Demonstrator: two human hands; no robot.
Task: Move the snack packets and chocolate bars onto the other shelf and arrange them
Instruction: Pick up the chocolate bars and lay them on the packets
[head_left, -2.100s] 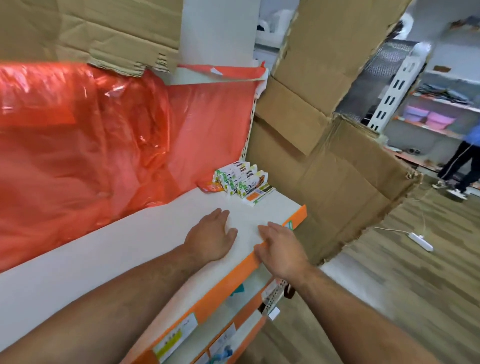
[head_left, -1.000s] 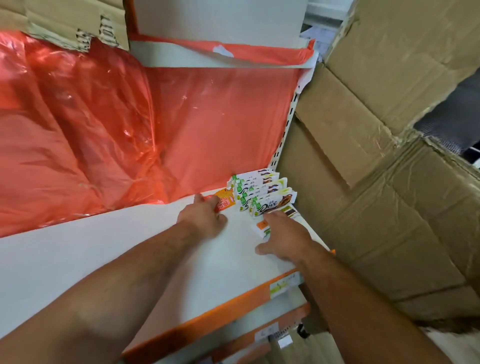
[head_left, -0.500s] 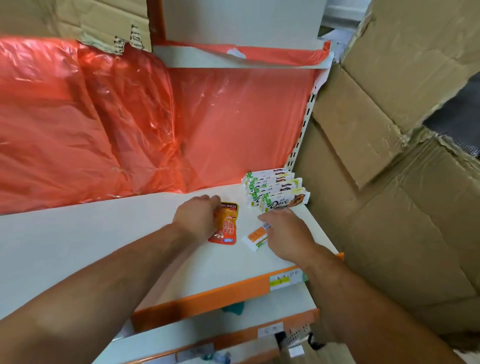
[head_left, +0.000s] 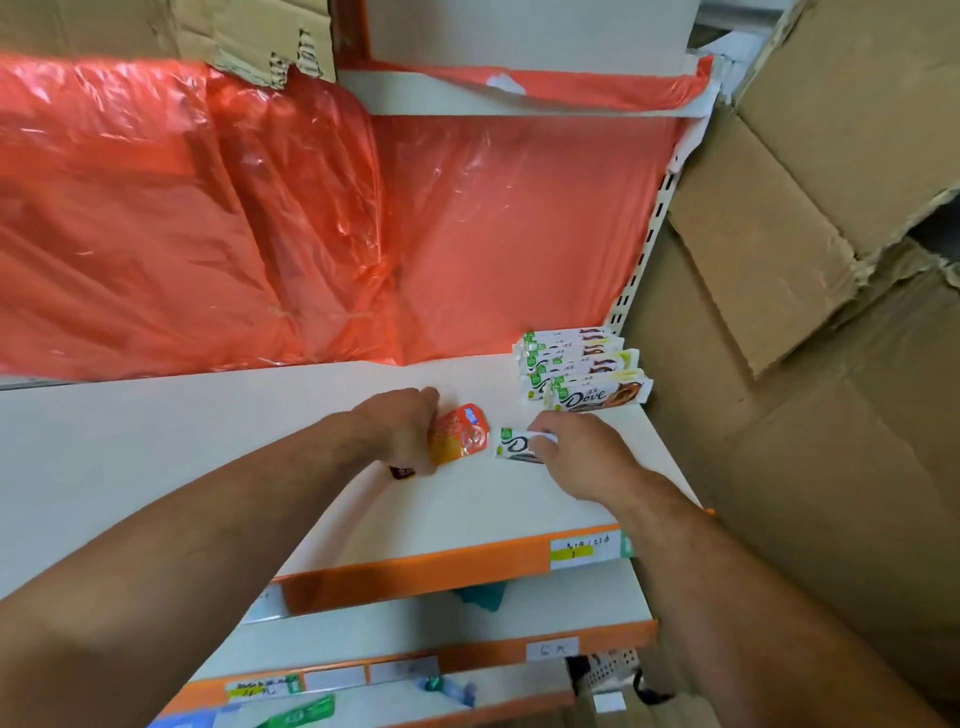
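Both hands are over a white shelf (head_left: 156, 441) with an orange front edge. My left hand (head_left: 402, 434) grips an orange snack packet (head_left: 462, 434), lifted slightly off the board. My right hand (head_left: 582, 449) pinches a white Dove chocolate bar (head_left: 511, 444) lying just right of the packet. Several more white Dove bars (head_left: 582, 371) stand in a row at the shelf's back right corner, the front one leaning forward.
Red plastic sheet (head_left: 234, 223) covers the shelf's back wall. Cardboard (head_left: 810, 260) walls off the right side. Lower shelves (head_left: 441, 618) with price labels hold a few small packets. Another shelf board (head_left: 519, 98) hangs overhead.
Both hands reached from the shelf's front edge to the back right. The left hand picked up the orange packet; the right hand pulled one Dove bar away from the row and turned it face up.
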